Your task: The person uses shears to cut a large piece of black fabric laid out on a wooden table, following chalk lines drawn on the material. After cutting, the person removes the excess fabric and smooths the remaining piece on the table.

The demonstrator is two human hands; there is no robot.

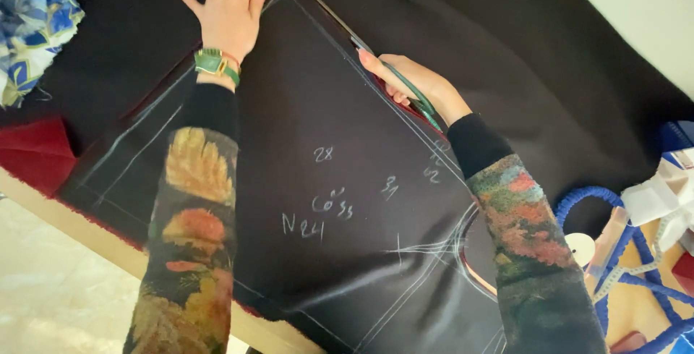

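A large piece of black fabric lies spread over the table, marked with white chalk lines and scribbles. My left hand rests flat on it with fingers spread, near the far corner of the chalked outline; a green watch sits on that wrist. My right hand grips a pair of scissors with green handles. Their long blades point away from me along the chalked right edge of the outline.
A blue-and-white patterned cloth is bunched at the top left. Red fabric pokes out under the black cloth at the left. A blue cord, white tape and small packages crowd the right side. The table edge runs diagonally at lower left.
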